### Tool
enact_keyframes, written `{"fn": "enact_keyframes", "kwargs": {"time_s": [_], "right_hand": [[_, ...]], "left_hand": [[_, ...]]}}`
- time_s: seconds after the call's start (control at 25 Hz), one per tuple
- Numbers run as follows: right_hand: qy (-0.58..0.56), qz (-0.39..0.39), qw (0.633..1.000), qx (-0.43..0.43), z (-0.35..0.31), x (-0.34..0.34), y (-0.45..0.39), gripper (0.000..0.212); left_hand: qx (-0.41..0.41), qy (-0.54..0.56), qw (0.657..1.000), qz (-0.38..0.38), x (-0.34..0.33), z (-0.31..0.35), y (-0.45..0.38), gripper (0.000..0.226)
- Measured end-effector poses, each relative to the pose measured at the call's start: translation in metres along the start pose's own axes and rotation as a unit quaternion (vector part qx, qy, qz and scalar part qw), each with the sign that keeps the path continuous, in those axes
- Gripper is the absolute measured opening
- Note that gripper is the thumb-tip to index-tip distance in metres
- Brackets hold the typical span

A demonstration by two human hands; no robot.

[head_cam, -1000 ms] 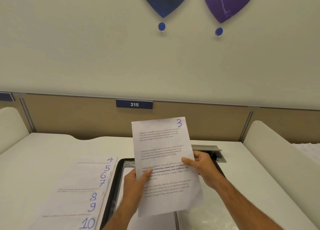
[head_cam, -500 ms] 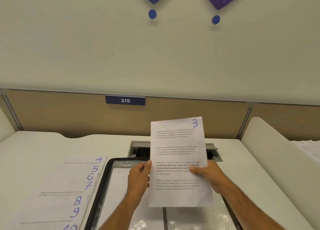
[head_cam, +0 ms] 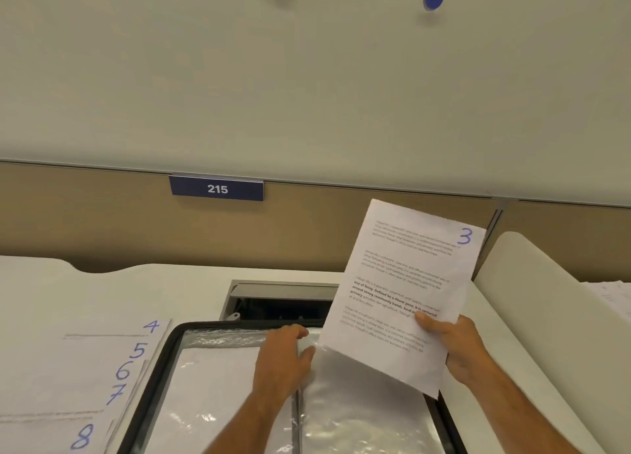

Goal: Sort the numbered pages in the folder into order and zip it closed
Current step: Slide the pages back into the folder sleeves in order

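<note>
Open folder (head_cam: 153,378) on bench (head_cam: 112,293), shiny plastic sleeves inside. Right hand (head_cam: 461,347) alone now pinches page 3 (head_cam: 399,289), tilted, raised over the folder's right half. Left hand (head_cam: 283,354) has let go of it, fingers curled onto a sleeve's top edge. Pages 4–8 (head_cam: 102,368) fanned left of folder.

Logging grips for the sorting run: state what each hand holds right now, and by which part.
The right hand pinches page 3 at its lower right edge. The left hand rests on the folder's plastic sleeve near its top edge; whether it grips cannot be told.
</note>
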State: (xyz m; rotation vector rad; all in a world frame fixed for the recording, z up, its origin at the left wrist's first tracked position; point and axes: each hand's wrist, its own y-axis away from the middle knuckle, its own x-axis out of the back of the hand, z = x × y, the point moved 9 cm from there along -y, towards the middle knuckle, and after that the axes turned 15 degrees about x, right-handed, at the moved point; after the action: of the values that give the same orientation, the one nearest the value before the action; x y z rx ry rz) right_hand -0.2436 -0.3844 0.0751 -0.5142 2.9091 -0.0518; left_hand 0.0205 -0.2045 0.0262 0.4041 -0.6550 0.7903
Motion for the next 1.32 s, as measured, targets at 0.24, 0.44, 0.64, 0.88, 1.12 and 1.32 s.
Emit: {"fn": "enact_keyframes", "kwargs": {"time_s": [0.24, 0.44, 0.64, 0.88, 1.12, 1.32], "right_hand": [[-0.103, 0.105, 0.989, 0.025, 0.022, 0.007, -0.019, 0.054], [-0.121, 0.17, 0.978, 0.015, 0.049, -0.004, -0.025, 0.028], [-0.141, 0.2, 0.969, 0.029, 0.057, -0.012, -0.032, 0.04], [-0.143, 0.181, 0.972, 0.045, 0.05, -0.023, -0.034, 0.034], [-0.144, 0.171, 0.972, 0.066, 0.043, -0.025, -0.039, 0.045], [-0.151, 0.132, 0.977, 0.07, 0.038, -0.035, -0.047, 0.043]], "left_hand": [[-0.076, -0.166, 0.982, 0.037, -0.033, 0.014, -0.028, 0.049], [-0.121, -0.224, 0.965, 0.067, -0.051, 0.018, -0.038, 0.039], [-0.191, -0.181, 0.957, 0.122, -0.049, 0.016, -0.028, 0.028], [-0.211, -0.143, 0.954, 0.161, -0.042, 0.016, -0.021, 0.034], [-0.228, -0.135, 0.957, 0.121, -0.054, 0.015, -0.023, 0.033], [-0.226, -0.161, 0.954, 0.114, -0.053, 0.02, -0.02, 0.038]]}}
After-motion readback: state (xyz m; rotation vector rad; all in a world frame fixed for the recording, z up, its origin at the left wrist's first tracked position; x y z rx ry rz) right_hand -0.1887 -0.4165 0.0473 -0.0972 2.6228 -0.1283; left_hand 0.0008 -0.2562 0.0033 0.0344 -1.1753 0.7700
